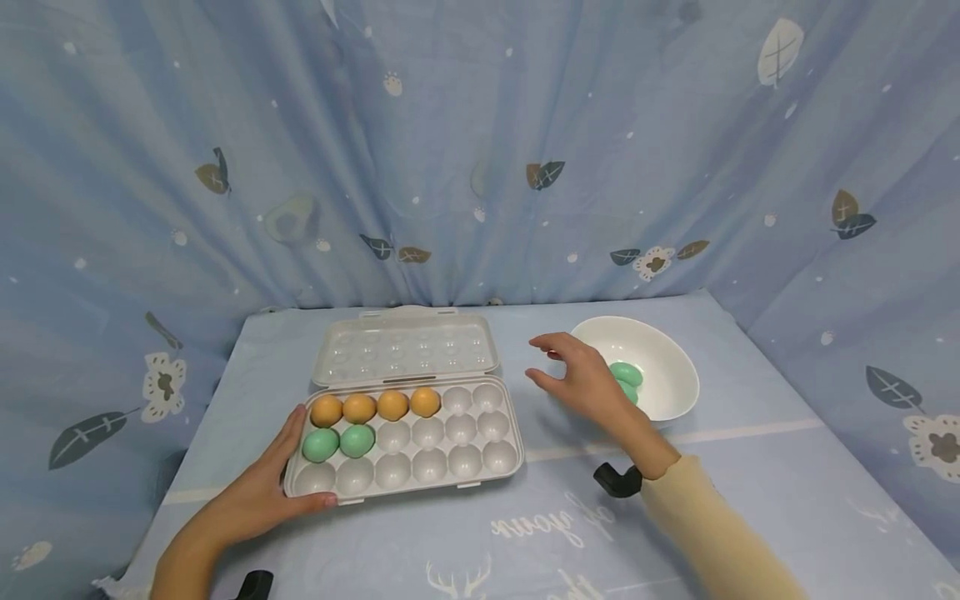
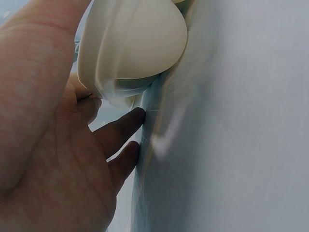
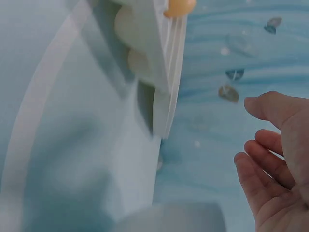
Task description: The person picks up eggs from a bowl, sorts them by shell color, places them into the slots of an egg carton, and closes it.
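A white plastic egg carton (image 1: 442, 457) lies on the table with its lid (image 1: 405, 346) folded back. Several orange eggs (image 1: 393, 405) fill the left part of its back row, and two green eggs (image 1: 357, 441) sit at the left of the middle row. My left hand (image 1: 251, 492) holds the carton's left end, thumb at the front edge, fingers along the side; in the left wrist view two fingers (image 2: 120, 130) stretch out below it. My right hand (image 1: 585, 379), fingers loosely bent and holding nothing, hovers between carton and bowl. Green eggs (image 1: 626, 373) lie in the white bowl (image 1: 671, 375), partly hidden by that hand.
A light blue printed cloth (image 1: 465, 550) covers the table. Behind and on both sides hangs a patterned blue curtain (image 1: 450, 167). Black camera mounts (image 1: 618, 480) stick out at both wrists.
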The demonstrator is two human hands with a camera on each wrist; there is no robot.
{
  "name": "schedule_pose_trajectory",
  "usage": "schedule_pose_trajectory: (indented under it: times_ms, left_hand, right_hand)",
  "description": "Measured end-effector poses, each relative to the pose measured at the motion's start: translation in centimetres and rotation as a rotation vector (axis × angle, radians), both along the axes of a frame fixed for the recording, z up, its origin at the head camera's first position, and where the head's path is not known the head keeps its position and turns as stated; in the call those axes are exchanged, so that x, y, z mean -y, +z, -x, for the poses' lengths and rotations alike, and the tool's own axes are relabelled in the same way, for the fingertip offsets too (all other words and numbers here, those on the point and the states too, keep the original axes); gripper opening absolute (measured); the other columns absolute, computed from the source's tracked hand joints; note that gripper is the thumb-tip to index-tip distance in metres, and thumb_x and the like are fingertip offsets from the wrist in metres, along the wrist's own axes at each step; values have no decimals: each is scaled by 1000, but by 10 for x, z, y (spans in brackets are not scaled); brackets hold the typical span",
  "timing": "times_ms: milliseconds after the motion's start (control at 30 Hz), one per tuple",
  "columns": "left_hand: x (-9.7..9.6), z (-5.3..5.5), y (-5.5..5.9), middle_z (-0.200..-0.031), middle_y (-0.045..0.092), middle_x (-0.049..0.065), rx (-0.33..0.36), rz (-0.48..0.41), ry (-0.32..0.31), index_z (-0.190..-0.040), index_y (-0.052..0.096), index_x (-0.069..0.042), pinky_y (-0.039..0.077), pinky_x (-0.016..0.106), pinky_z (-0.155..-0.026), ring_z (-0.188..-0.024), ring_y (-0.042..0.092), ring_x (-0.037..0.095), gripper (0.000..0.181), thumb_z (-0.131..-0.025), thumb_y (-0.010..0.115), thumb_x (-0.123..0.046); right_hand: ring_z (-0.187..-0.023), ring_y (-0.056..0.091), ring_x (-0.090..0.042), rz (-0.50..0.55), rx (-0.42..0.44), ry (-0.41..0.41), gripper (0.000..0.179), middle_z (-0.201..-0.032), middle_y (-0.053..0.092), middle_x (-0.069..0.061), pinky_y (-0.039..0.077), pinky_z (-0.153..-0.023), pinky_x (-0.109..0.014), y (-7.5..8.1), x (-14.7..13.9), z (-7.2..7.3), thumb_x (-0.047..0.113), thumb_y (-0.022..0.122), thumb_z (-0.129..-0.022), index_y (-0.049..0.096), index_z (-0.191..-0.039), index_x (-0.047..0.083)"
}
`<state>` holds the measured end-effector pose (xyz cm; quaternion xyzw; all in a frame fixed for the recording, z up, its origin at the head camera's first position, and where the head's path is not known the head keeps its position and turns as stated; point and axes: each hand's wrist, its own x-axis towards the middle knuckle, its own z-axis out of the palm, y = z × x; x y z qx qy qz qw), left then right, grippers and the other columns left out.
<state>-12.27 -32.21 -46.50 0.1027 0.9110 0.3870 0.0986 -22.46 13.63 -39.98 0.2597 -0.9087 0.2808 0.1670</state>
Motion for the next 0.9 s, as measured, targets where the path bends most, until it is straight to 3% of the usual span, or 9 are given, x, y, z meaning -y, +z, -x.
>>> schedule_pose_trajectory:
  times_ms: [567, 900]
  left_hand:
    - [0, 0, 1, -172, -8, 23, -7, -28, -4, -165, -12, -15, 16, 81, -112, -153, 4, 57, 135, -80, 88, -45]
    - [0, 0, 0, -172, -8, 22, -5, -29, -2, -165, -12, -16, 16, 81, -112, -153, 4, 57, 136, -79, 88, -45]
  right_hand:
    - [-115, 66, -38, -87, 68, -161, 44, -130, 66, -21, 58, -95, -49, -1, -77, 1, 9, 78, -91, 63, -131, -3]
    - [-112, 66, -45, -117, 162, -255, 44, -128, 65, -28, 56, -96, -55, -2, -109, -3, 12, 75, -94, 62, -132, -6]
